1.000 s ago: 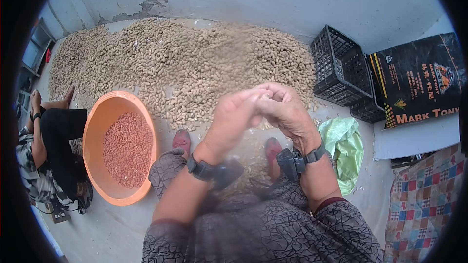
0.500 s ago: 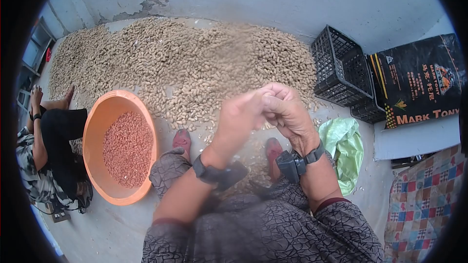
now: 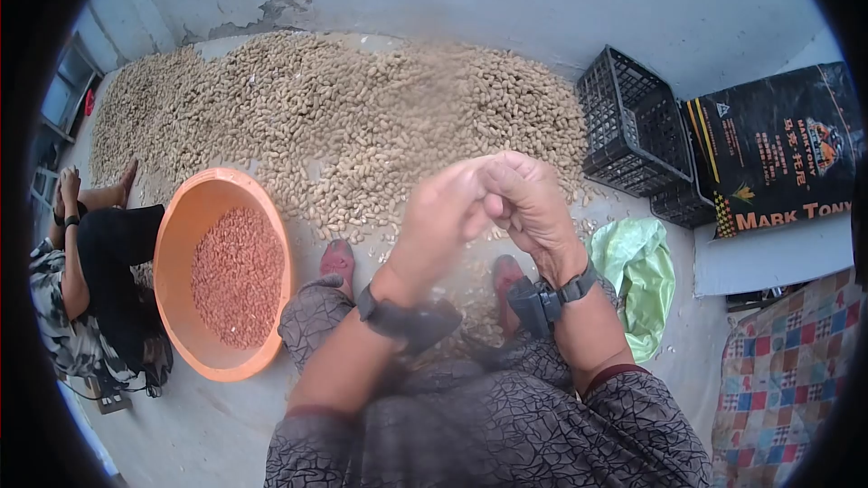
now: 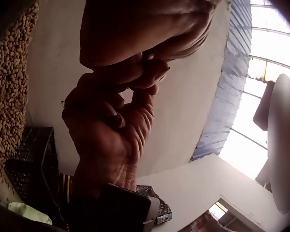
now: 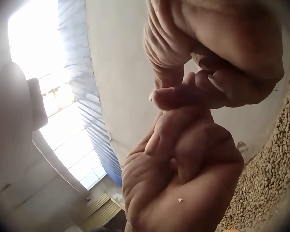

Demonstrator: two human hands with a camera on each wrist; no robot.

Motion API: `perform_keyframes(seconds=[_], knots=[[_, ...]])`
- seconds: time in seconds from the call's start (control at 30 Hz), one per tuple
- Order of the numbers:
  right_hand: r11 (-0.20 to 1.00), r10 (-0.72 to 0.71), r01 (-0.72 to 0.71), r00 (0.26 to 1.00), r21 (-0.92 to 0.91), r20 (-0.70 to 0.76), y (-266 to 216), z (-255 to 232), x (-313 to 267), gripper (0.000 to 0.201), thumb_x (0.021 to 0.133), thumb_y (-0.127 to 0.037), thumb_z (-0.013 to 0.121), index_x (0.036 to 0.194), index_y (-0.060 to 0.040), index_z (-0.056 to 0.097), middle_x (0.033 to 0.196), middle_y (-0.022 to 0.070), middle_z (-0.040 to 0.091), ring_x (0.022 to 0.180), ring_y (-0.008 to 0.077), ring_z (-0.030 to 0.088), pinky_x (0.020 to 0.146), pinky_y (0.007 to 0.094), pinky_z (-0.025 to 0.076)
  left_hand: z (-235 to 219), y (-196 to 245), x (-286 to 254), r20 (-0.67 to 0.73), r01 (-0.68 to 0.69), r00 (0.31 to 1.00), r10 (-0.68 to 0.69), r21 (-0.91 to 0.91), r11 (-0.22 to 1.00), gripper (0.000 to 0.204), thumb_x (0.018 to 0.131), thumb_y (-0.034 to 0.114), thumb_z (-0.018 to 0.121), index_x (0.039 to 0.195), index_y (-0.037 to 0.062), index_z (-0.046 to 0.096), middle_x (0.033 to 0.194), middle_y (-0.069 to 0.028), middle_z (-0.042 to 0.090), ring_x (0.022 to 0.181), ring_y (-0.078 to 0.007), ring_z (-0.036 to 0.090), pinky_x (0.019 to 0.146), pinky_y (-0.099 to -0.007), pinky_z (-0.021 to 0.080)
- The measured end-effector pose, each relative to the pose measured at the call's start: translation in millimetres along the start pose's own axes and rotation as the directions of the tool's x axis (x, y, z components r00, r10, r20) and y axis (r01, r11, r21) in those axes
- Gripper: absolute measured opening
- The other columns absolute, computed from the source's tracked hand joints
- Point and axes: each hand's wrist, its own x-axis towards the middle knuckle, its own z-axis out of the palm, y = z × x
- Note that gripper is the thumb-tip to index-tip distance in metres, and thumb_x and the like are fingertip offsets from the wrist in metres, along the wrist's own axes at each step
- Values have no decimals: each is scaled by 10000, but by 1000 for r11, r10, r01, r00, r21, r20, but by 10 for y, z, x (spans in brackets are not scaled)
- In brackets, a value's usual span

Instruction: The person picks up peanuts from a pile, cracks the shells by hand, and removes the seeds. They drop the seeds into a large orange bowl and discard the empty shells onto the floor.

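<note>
My left hand (image 3: pixel 436 221) and right hand (image 3: pixel 535 208) meet in front of me, above the peanuts. Both hands have bent fingers, and their fingertips overlap. Motion blurs the left hand in the head view. From the right wrist view, the left hand (image 5: pixel 183 169) shows its palm with fingers folded in and a tiny pale flake (image 5: pixel 180 199) stuck on it. Up against it are the curled fingers of the right hand (image 5: pixel 232 53). I cannot tell what, if anything, the fingertips pinch. Beyond the hands spreads a large heap of unshelled peanuts (image 3: pixel 298 99).
An orange tub (image 3: pixel 172 258) of reddish peanut kernels (image 3: pixel 237 280) stands at left, beside a seated person (image 3: pixel 113 262). Rightward are a black crate (image 3: pixel 624 126), a printed black sack (image 3: pixel 778 145), a green bag (image 3: pixel 646 294) and a patchwork cloth (image 3: pixel 782 380). Shell bits lie between my shoes.
My hands stay together, with small shifts; the left has moved slightly up and right, and the right fingers have changed their bend. The seated person's hands have moved a little.
</note>
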Motion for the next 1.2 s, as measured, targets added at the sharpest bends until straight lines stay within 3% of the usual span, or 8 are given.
perform_keyframes(seconds=[0.13,0.3,0.5,0.57,0.8,0.93,1.0,1.2], knots=[[991,9,-7,1000,-134,18,-45,41,-47,237,812,-188,637,930,17,624,630,-8,555,488,26,416,417,173,278,1,-34,-19,-65,-3,998,2,-11,1000,312,957,159,404,1166,-44,516,782,-12,548,557,-18,396,479,-138,318],[976,-15,25,999,-217,48,-64,34,-77,248,796,-184,651,943,13,624,645,-10,575,489,20,421,418,168,269,49,-61,-41,-146,-44,986,76,214,976,321,960,177,398,1163,-36,526,710,15,524,553,-9,412,458,-143,323],[999,-9,4,992,39,125,-115,75,-115,188,798,-60,608,924,80,599,686,82,592,557,124,549,493,229,457,90,-15,-77,-85,-119,982,171,427,896,309,952,155,386,1137,-33,546,646,20,509,494,-17,390,433,-152,321],[997,9,-20,991,79,131,-84,19,-75,181,797,-21,590,920,111,583,705,118,591,593,183,584,554,290,518,98,-14,-71,-85,-114,984,159,392,913,310,952,159,389,1137,-34,546,648,18,510,496,-19,392,431,-152,320],[998,62,-60,991,-27,114,-30,-18,-28,171,824,-132,612,864,34,604,684,62,598,525,77,491,443,186,360,36,8,-4,-107,-9,994,32,207,978,308,949,176,401,1117,-34,552,653,10,512,484,-25,382,432,-147,301],[999,3,-1,999,-46,49,3,-15,-47,183,846,-196,605,790,-22,599,653,34,589,490,39,421,414,169,282,24,-10,5,-97,-67,992,83,155,986,296,946,159,397,1119,-24,551,645,17,502,491,-21,372,437,-151,292],[997,-30,30,1000,-71,4,11,-17,-55,187,850,-200,602,776,-28,595,644,35,586,481,40,412,412,169,287,28,-35,-5,-154,-109,971,182,389,915,286,940,135,392,1128,-15,549,634,27,486,515,-15,375,453,-163,305],[997,-48,49,999,-55,15,-6,15,-50,177,843,-179,610,800,-7,601,671,55,601,479,56,470,407,172,303,61,-102,-3,-87,-200,955,282,510,837,268,933,111,411,1125,-10,553,647,25,506,567,-17,419,506,-180,357]])
